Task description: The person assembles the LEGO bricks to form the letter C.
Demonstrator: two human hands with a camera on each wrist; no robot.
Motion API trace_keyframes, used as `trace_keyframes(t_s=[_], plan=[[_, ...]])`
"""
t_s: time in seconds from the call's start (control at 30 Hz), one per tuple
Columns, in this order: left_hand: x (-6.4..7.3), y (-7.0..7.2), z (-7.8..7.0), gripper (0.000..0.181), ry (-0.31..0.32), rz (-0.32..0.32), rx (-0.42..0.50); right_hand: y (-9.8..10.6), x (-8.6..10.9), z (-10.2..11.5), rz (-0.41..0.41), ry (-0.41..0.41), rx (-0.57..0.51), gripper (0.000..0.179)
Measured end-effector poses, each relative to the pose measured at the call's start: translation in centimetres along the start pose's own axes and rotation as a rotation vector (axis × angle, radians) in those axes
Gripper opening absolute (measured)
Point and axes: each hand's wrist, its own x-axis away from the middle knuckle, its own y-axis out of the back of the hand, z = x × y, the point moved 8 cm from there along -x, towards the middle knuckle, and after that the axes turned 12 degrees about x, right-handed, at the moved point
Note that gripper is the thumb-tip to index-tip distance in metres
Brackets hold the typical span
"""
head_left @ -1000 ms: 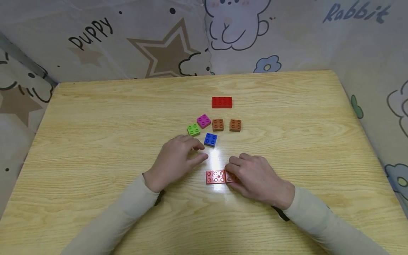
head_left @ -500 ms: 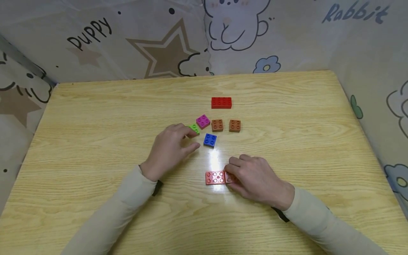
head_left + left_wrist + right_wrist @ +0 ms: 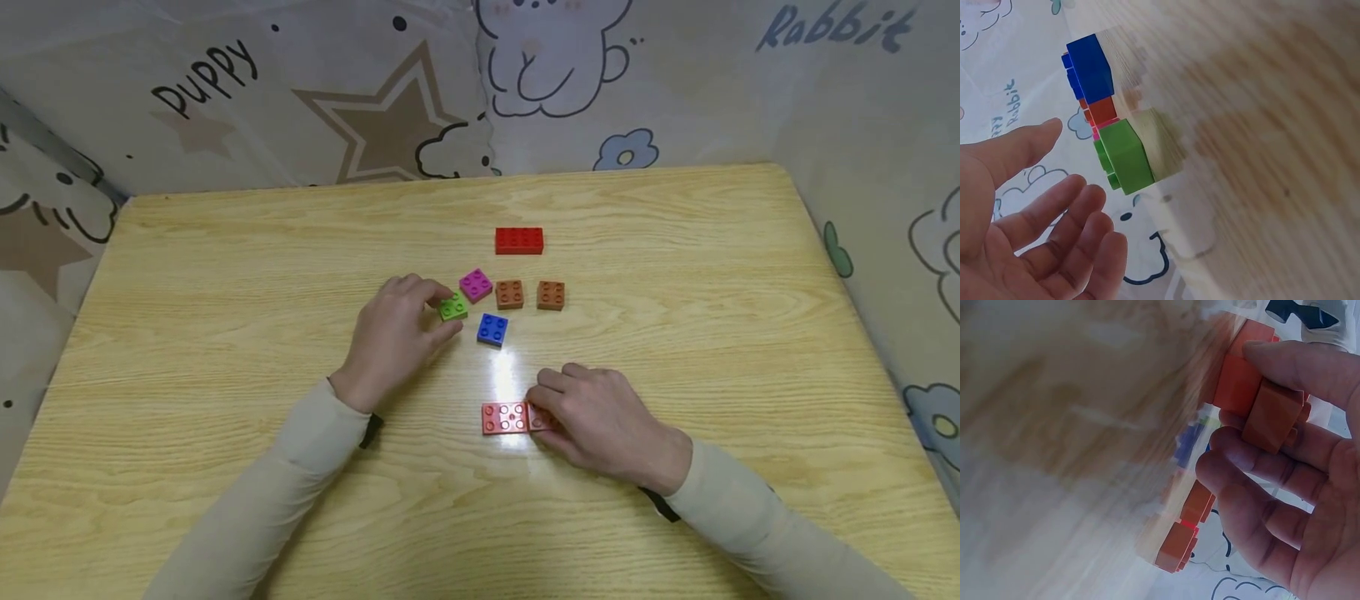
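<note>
My left hand [image 3: 393, 333] reaches around a lime green toy building brick [image 3: 453, 307], thumb and fingers spread on either side. In the left wrist view the green brick [image 3: 1127, 156] stands a little apart from the fingertips. My right hand [image 3: 603, 421] pinches a red brick between thumb and fingers. That red brick [image 3: 1238, 381] lies end to end with another red brick [image 3: 504, 418], and an orange-brown brick [image 3: 1272, 417] sits against it on the palm side, hidden in the head view. A blue brick [image 3: 492, 330] lies right of the green one.
Behind are a magenta brick [image 3: 476, 285], an orange-brown brick [image 3: 509, 294] and another orange-brown brick [image 3: 551, 295]. A longer red brick [image 3: 519, 241] lies farther back. Everything rests on a wood-grain table [image 3: 225, 275], bordered by a printed cloth [image 3: 697, 92] at the back and sides.
My left hand has moved left and away from me, from beside the blue brick to around the green brick. The right hand keeps its hold in place.
</note>
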Motion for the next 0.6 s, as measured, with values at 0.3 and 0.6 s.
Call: trace_keyframes(t_s=[0.3,0.6], plan=[[-0.6,0.0,0.5,0.044,0.018,-0.016,-0.006,-0.1,0.0,0.0,-0.002,-0.001,0.001,0.024],[-1.2,-0.5,1.2,0.048,0.063,0.014,-0.003,-0.1,0.1,-0.1,-0.017,-0.003,0.004,0.025]])
